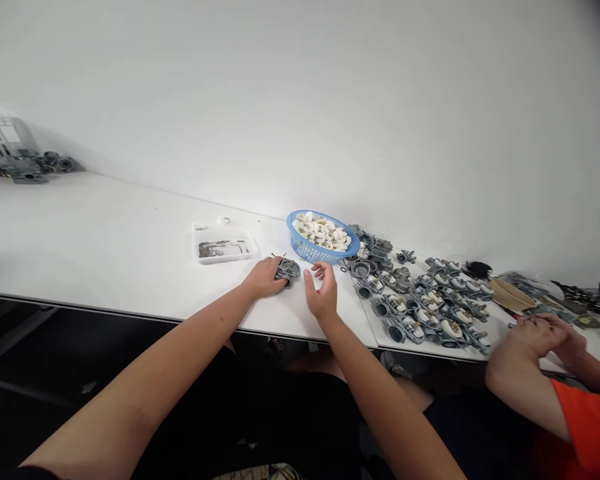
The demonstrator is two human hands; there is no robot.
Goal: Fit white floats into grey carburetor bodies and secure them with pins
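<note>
My left hand [264,278] is closed over one grey cast-metal carburetor body [288,270], which sits on the white table [105,233] just below the centre of the frame. The body lies low on the tabletop, with its long axis running roughly across the frame and its rounded end toward the right. My right hand [323,291] is open, with its fingers loosely curled, and is just beside that body without touching it.

Just above my right hand is one blue plastic basket [305,245], heaped with white horseshoe-shaped pieces too many to count. To the left of the basket is one white tray [223,248] holding dark parts that I can't make out. A single small black O-ring [343,269] lies near my right hand's fingertips.

Right of the basket, dozens of grey carburetor bodies [420,303] stand in close rows, many with a white piece fitted. A further heap of grey castings [27,165] sits at the upper left of the frame.

At the right edge, a co-worker in an orange sleeve [585,413] has two hands [540,337] pressed together over the table. Any markings on the parts are too small for me to read.
</note>
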